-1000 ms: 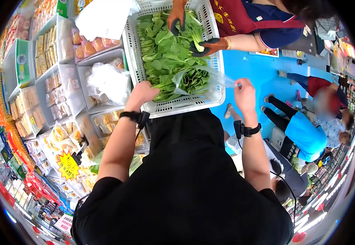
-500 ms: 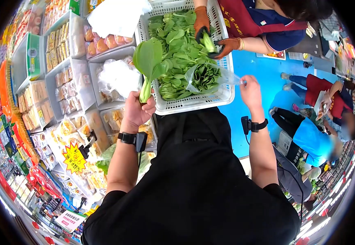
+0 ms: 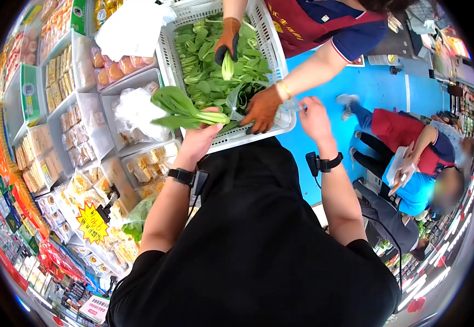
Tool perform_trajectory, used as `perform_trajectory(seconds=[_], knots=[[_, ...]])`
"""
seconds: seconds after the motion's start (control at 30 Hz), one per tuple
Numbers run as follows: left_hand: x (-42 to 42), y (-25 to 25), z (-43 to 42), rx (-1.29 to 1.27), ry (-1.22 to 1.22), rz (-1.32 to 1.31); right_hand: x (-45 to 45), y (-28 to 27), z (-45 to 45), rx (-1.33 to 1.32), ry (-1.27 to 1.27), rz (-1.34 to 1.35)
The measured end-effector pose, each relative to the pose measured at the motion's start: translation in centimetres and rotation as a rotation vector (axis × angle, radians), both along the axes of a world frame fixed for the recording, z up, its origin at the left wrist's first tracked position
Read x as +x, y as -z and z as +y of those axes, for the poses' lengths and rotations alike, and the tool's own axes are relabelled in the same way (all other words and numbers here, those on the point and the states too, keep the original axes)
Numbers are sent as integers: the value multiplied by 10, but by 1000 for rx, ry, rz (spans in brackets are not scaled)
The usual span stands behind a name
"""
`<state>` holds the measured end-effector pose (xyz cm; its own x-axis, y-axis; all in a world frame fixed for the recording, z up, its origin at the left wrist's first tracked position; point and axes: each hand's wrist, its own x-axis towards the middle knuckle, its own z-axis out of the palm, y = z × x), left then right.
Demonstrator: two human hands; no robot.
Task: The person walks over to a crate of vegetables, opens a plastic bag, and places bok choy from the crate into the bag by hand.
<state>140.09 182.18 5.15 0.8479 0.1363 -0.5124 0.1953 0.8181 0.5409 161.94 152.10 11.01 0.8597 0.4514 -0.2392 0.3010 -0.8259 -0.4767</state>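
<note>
The left hand (image 3: pixel 203 137) grips a bok choy (image 3: pixel 180 109), stem end toward the clear plastic bag (image 3: pixel 291 104). The right hand (image 3: pixel 315 118) pinches the bag's edge, beyond a co-worker's orange glove (image 3: pixel 264 107).

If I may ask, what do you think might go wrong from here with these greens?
The co-worker's orange-and-black gloved hand lies over the clear plastic bag, near the left hand, so hands might bump. The right hand seems to pinch only the bag's edge, which could slip. The green leafy vegetable overhangs the white slotted plastic crate, so, if dropped, it might land outside.
</note>
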Motion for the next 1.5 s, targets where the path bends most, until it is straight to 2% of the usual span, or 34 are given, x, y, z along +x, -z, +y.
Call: perform_trajectory(seconds=[0.03, 0.33, 0.5, 0.57, 0.67, 0.77, 0.83, 0.9, 0.97, 1.07, 1.13, 1.2, 1.27, 1.37, 1.4, 1.43, 1.47, 1.5], knots=[[7, 0, -9, 92, -17, 14, -1, 0, -1, -2, -13, 11], [12, -7, -17, 168, -83, 76, -6, 2, -7, 20, -61, -28], [10, -32, -8, 376, -24, 131, -5, 0, -7, 30, -40, -24], [10, -41, -10, 536, 48, 44, -5, -7, -5, 49, -36, 4], [9, -51, -15, 503, 61, 60, -10, -17, -4, 55, -24, 49], [2, -52, -15, 429, 8, 39, -11, -17, -2, 136, 98, 96], [-1, -58, -11, 395, -41, 3, -14, -12, -2, 299, 24, 4], [-2, -70, -4, 348, -125, -97, -18, -9, 3, 317, -33, 37], [-2, -79, 3, 390, -133, -86, -23, -3, 10, 335, -92, 67], [-4, -80, 12, 409, -145, -62, -29, 19, 12, 209, -177, 27], [-6, -79, 14, 408, -143, -48, -29, 26, 13, 6, -133, 55], [-9, -78, 14, 404, -138, -31, -26, 27, 16, -82, -95, 60], [-8, -81, 8, 548, -21, 114, -25, 25, 16, -172, -58, 67], [-4, -83, -5, 657, 121, 77, -22, 11, 19, -202, -9, 37], [-3, -86, -8, 775, 244, 130, -21, 2, 19, -161, -72, 46], [1, -92, -10, 775, 243, 130, -21, -14, 22, -119, -135, 54], [6, -99, -12, 1103, 379, 42, -22, -28, 26, -119, -135, 54], [10, -101, -15, 1428, 519, -51, -26, -42, 31, 119, -177, 239]])
